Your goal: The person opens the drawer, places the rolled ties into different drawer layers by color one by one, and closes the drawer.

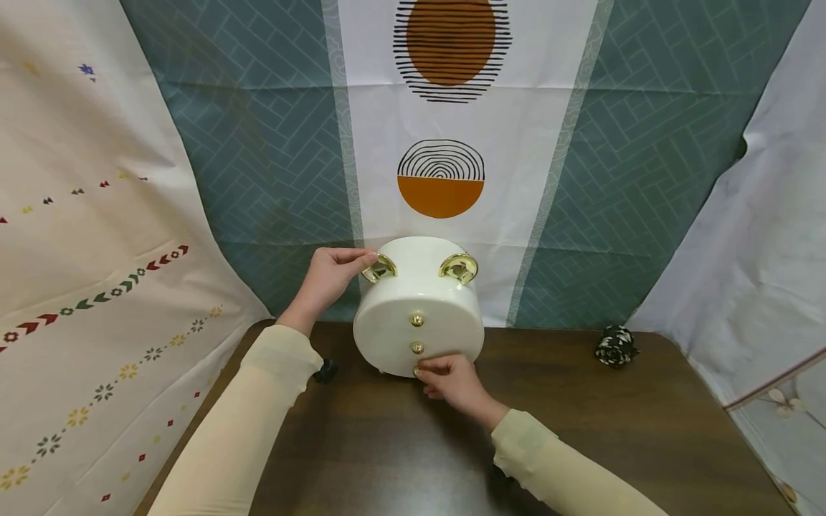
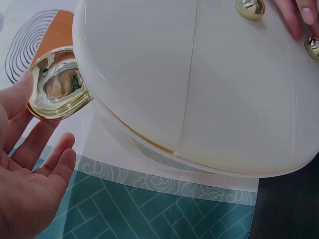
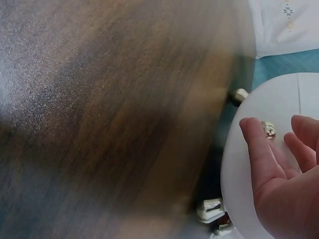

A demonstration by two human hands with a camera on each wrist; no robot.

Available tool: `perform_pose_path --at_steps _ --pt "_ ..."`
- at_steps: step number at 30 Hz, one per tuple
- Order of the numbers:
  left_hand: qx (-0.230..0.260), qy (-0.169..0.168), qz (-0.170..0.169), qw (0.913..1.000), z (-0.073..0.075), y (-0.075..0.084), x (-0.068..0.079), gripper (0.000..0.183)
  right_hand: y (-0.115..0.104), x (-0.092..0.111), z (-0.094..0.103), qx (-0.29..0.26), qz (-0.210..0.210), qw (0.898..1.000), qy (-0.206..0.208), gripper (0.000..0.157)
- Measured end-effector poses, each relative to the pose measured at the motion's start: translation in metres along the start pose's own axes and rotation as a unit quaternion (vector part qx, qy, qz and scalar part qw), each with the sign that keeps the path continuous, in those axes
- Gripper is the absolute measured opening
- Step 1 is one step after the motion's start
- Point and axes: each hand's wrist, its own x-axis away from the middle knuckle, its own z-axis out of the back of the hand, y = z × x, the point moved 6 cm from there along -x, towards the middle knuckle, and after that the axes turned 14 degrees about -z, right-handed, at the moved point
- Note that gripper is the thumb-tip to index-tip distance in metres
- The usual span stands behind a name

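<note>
A white, drum-shaped box [image 1: 454, 315] with two gold ears and gold knobs down its front stands at the back of the wooden table. My left hand [image 1: 332, 276] pinches the left gold ear [image 2: 60, 94] between thumb and index finger; its other fingers hang loose below. The right gold ear [image 1: 459, 268] is untouched. Low on the front, my right hand [image 1: 454, 383] has thumb and fingertips around the lowest knob [image 3: 269, 129]. Above it the middle knob [image 1: 417, 347] and top knob [image 1: 417, 319] show. Thin seams run across the front in the left wrist view.
At the table's back right lies a black-and-white patterned bundle [image 1: 616, 346]. A printed cloth [image 1: 264, 179] hangs behind the box, with pale cloths at left and right. Brown tabletop [image 1: 361, 444] extends in front. Gold feet [image 3: 212, 211] show under the box.
</note>
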Motion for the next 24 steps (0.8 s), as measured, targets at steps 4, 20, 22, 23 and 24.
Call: perform_pose_path --at_steps 4,20,22,23,24 --pt "0.001 0.0 -0.003 1.0 0.0 0.0003 0.0007 0.03 0.0035 -0.0034 -0.0025 0.002 -0.001 1.0 0.006 0.026" --pt "-0.005 0.002 0.001 1.0 -0.0001 0.0007 0.0 0.03 0.007 -0.0094 -0.0054 -0.02 0.019 0.999 0.021 0.022" --pt "-0.006 0.0 -0.001 1.0 -0.0002 0.001 0.0 0.03 0.0049 -0.0073 -0.0053 -0.033 0.02 0.999 0.018 0.022" --pt "-0.006 0.0 -0.001 1.0 -0.0003 0.0011 0.0 0.03 0.0028 -0.0054 -0.0051 -0.038 0.022 0.999 0.017 0.022" --pt "-0.006 -0.001 -0.001 1.0 -0.0003 0.0011 0.0 0.03 0.0001 -0.0031 -0.005 -0.041 0.025 0.999 0.017 0.022"
